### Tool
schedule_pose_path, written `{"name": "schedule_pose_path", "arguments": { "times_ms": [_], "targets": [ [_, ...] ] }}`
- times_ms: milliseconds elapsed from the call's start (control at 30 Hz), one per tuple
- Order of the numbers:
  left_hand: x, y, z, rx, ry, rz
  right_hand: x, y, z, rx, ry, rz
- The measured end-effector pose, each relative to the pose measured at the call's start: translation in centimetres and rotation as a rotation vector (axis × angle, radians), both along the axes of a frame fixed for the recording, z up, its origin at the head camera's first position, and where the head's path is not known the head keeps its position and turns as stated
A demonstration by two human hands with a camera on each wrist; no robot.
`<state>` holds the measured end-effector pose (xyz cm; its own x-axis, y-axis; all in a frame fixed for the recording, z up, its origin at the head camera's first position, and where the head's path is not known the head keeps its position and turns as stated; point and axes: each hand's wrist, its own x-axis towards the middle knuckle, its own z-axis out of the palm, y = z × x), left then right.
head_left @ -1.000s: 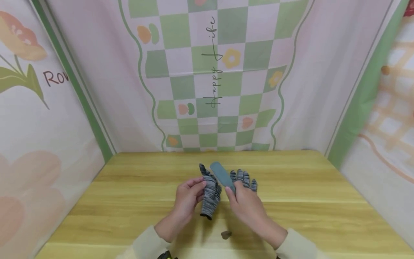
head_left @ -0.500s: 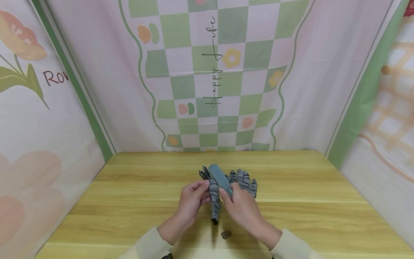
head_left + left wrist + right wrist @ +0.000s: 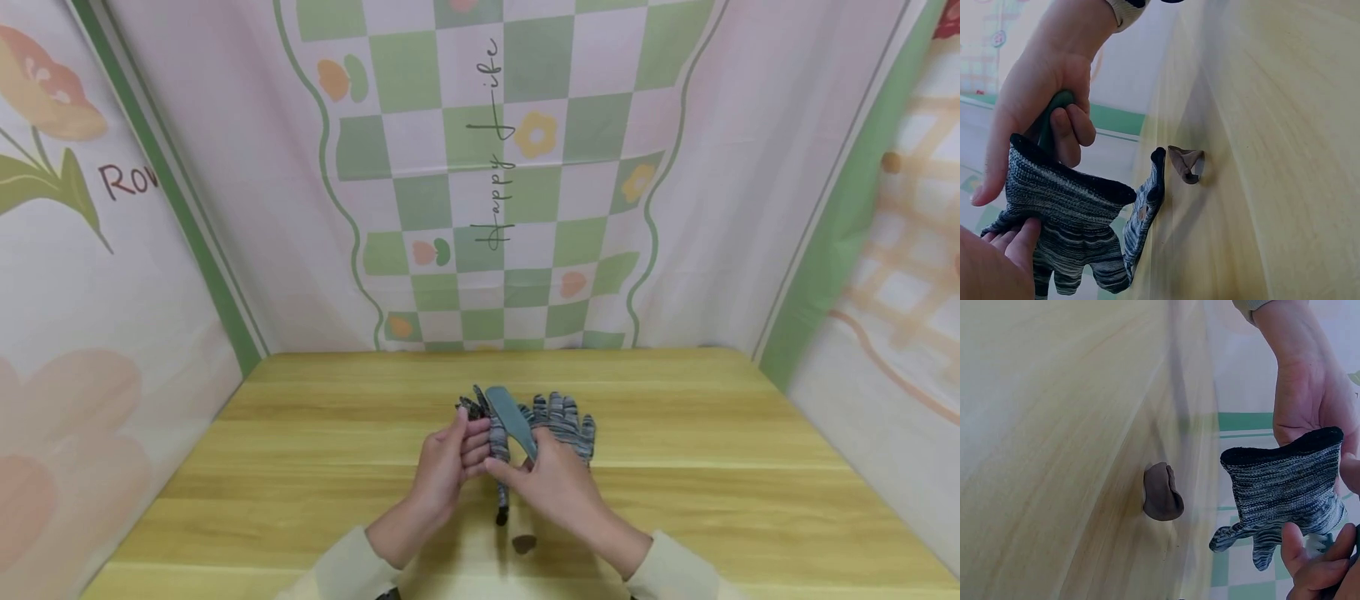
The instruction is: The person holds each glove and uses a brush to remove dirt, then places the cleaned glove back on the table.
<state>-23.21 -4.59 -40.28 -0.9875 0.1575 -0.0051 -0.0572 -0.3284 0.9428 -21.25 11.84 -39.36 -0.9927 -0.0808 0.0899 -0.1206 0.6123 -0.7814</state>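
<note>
A grey-and-black striped knitted glove (image 3: 498, 442) hangs above the table, its black cuff down. My left hand (image 3: 442, 467) holds it from the left near the glove's fingers, thumb up. My right hand (image 3: 558, 475) grips the narrow handle of a teal, flat paddle-shaped tool (image 3: 507, 410). The tool's broad end lies over or just beside the glove; I cannot tell if they touch. In the left wrist view the right fingers curl round the dark handle (image 3: 1055, 119), with the thumb stretched beside the glove's cuff. A second matching glove (image 3: 570, 427) lies flat beyond my right hand.
A small, curled brown piece (image 3: 524, 543) lies on the wooden table (image 3: 300, 467) in front of my hands; its kind is unclear. A checkered green-and-white curtain (image 3: 480, 167) hangs behind the table, with patterned cloth on both sides.
The held glove has shifted slightly right and turned edge-on. My left thumb has moved up along it. My right hand has brought the tool in closer, its thumb stretching toward the left fingers.
</note>
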Motion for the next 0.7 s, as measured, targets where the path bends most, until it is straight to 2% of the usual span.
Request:
{"name": "schedule_pose_path", "arguments": {
  "times_ms": [233,467,700],
  "targets": [
    [0.01,-0.22,-0.17,-0.005,0.016,-0.041,-0.04,0.18,-0.13,-0.063,-0.027,0.041],
    [0.03,-0.19,-0.19,0.036,0.014,-0.095,-0.10,0.37,-0.41,-0.119,-0.058,0.020],
    [0.07,-0.41,0.01,0.050,-0.005,-0.104,-0.22,0.53,-0.54,-0.231,-0.095,0.017]
  ]
}}
